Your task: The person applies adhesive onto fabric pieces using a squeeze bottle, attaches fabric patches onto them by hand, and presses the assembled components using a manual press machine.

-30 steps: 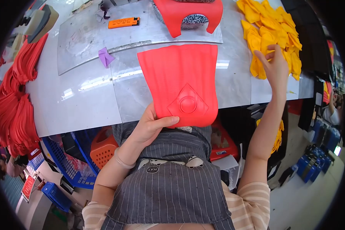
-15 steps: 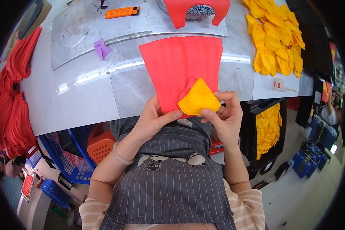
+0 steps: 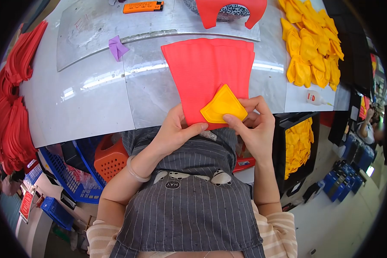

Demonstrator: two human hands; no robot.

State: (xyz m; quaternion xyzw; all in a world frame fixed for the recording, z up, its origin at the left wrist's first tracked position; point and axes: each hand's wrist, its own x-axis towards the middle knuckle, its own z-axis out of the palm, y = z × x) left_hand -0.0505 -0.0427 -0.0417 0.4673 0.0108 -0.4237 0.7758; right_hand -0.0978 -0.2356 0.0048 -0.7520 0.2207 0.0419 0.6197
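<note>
A stack of red fabric pieces (image 3: 210, 60) lies at the table's near edge, its lower end reaching toward me. My left hand (image 3: 174, 131) grips the lower left corner of this stack, thumb on top and fingers beneath. On the stack's lower right rests a yellow stitched fabric piece (image 3: 221, 103), roughly kite-shaped, with its point upward. My right hand (image 3: 253, 122) pinches the yellow piece at its lower right edge, thumb on its face. The right fingertips behind it are partly hidden.
Yellow fabric pieces (image 3: 311, 47) are heaped at the right, near a small glue bottle (image 3: 314, 97). Red strips (image 3: 17, 103) hang at the left. A purple scrap (image 3: 117, 48), an orange box cutter (image 3: 142, 7) and a red cut-out piece (image 3: 232, 8) lie farther back. A black bin (image 3: 281, 155) stands below right.
The yellow piece has settled flatter on the red stack, covering the red flap that showed beside it. Both hands keep their grip. The whole view has shifted slightly.
</note>
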